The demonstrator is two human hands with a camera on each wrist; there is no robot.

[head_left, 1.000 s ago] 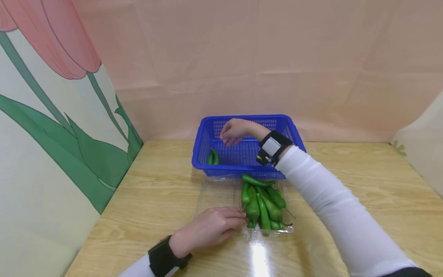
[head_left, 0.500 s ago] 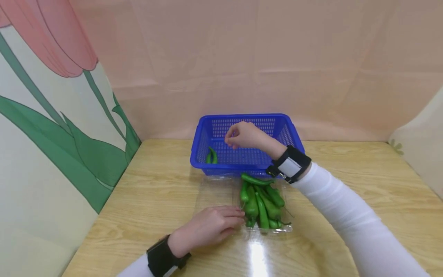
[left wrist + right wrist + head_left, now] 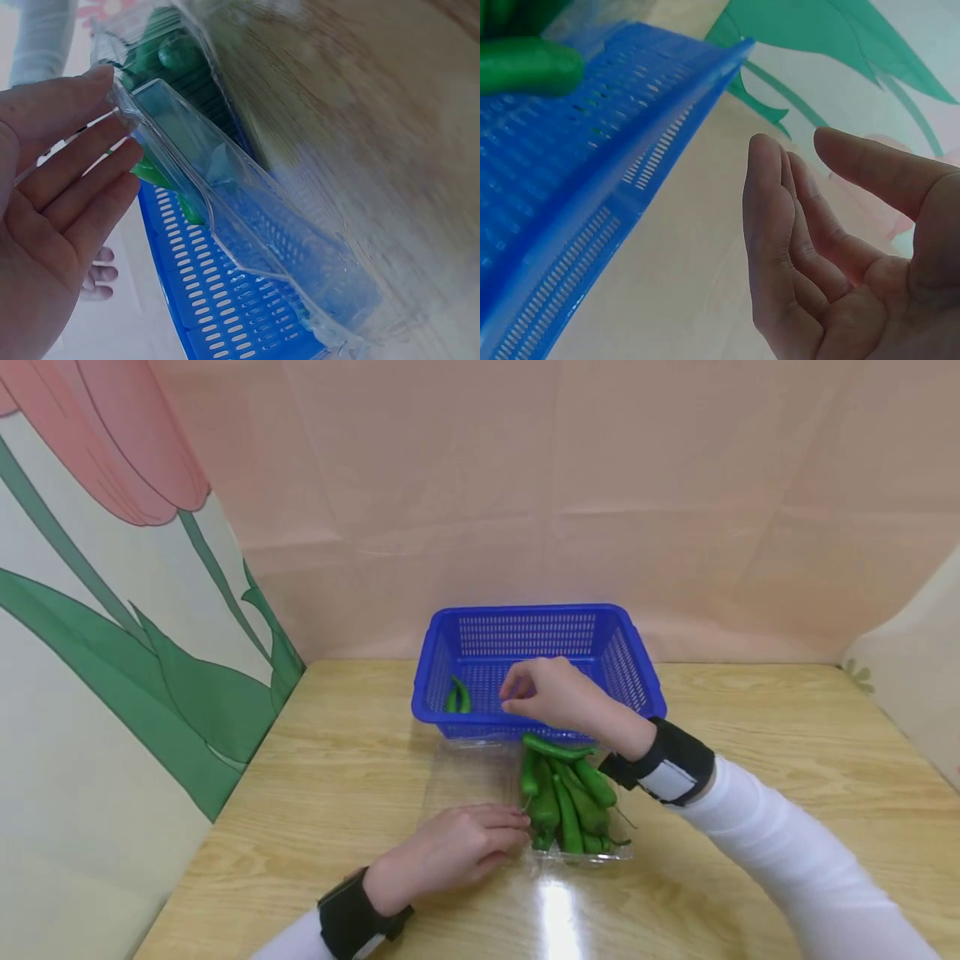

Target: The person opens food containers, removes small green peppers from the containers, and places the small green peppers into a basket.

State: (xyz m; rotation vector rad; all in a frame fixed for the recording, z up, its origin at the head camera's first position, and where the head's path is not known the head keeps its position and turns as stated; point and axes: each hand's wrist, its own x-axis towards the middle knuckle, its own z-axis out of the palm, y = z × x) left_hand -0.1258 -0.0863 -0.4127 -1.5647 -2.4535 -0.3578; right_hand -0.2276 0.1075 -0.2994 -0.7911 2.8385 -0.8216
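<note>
— Green peppers [image 3: 567, 797]: location?
— Piled in a clear plastic tray [image 3: 480, 777] on the wooden surface [image 3: 345, 777], just in front of the blue basket [image 3: 622, 652]; two more peppers [image 3: 459, 695] lie inside its left end.
— Hands?
— Left hand [image 3: 450, 852], fingers straight, rests against the tray's edge. Right hand [image 3: 558, 697] hovers over the basket's near rim, fingers relaxed, holding nothing.
</note>
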